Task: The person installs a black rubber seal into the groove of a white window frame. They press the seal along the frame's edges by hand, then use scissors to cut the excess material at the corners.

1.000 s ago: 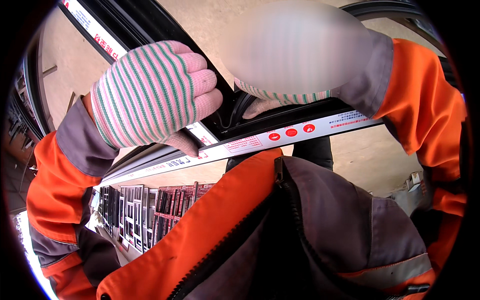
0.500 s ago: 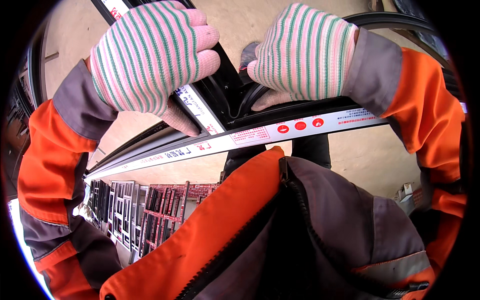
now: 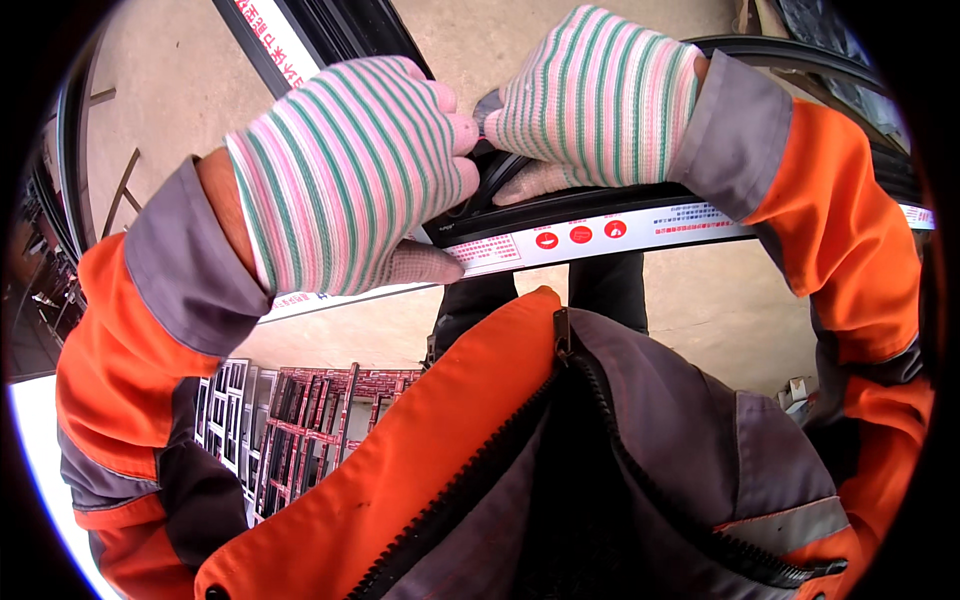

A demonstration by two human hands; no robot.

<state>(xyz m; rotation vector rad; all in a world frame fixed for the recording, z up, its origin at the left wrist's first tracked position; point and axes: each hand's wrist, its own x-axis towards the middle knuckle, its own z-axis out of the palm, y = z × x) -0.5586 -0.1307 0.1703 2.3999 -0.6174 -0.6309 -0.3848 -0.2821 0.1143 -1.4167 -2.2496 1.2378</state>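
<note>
Both my hands wear pink, white and green striped knit gloves. Under them is a black metal frame [image 3: 660,205] whose near bar carries a white printed film [image 3: 690,222] with red round marks. My left hand [image 3: 350,170] is closed over the joint where a slanting bar [image 3: 335,40] meets the near bar, its thumb on the film side. Just right of it, my right hand [image 3: 600,110] is curled, thumb along the near bar's top. A thin black flexible strip [image 3: 497,175] runs from the joint into the right hand's grip; its held end is hidden.
Several white and dark red lattice frames [image 3: 310,430] stand at lower left. A black curved bar [image 3: 790,46] crosses at upper right, near dark wrapped material [image 3: 835,40]. More dark bars [image 3: 70,150] stand at far left. A small pale object [image 3: 797,393] is on the floor at right.
My left hand has moved right and a little nearer, along to the joint and close beside the right hand. The right hand has barely shifted.
</note>
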